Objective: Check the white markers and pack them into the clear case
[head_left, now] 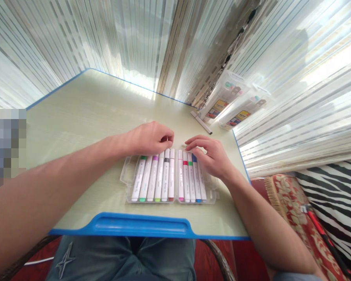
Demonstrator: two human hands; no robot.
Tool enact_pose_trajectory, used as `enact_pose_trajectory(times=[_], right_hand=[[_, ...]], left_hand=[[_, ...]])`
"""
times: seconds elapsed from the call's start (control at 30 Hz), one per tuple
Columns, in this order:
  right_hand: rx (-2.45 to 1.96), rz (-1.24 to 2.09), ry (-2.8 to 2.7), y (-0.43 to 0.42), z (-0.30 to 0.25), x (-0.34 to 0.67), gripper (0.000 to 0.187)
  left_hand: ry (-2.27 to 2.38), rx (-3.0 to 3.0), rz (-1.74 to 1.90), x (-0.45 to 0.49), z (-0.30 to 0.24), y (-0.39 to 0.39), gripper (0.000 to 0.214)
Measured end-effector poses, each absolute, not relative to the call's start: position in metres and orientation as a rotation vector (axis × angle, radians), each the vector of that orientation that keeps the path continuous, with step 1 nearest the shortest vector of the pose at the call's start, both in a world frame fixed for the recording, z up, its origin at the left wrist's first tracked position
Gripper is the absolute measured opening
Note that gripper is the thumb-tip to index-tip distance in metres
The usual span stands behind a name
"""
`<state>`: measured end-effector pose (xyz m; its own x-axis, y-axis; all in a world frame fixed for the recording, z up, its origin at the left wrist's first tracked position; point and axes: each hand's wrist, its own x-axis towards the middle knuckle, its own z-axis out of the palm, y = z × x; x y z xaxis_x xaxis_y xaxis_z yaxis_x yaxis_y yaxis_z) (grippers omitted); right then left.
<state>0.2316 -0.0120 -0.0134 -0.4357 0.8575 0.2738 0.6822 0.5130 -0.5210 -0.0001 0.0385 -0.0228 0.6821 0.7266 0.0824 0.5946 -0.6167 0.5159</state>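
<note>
An open clear plastic marker case (129, 195) lies on the table in front of me, with several white markers (158, 183) lined up in both of its halves. Their end caps and bands come in green, purple, black, pink, red and blue. My left hand (152, 138) is curled closed over the top ends of the left-hand row; whatever its fingers hold, if anything, is hidden. Over the top right of the case, my right hand (212, 156) has its fingers apart and reaching left, close to the upper ends of the right-hand markers, with no marker visibly gripped.
A single marker (201, 122) lies beyond my right hand. Two clear containers (218, 105) with yellow labels stand at the back right corner. A blue tray edge (140, 225) runs along the table front. Striped curtains (140, 39) hang behind the table.
</note>
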Motion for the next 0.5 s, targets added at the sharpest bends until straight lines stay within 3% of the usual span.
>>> enact_pose_trajectory(times=[0.5], right_hand=[[-1.322, 0.432, -2.265, -0.0124, -0.0088, 0.2308, 0.028]], left_hand=[[1.138, 2.454, 0.344, -0.0002, -0.0197, 0.0363, 0.021]])
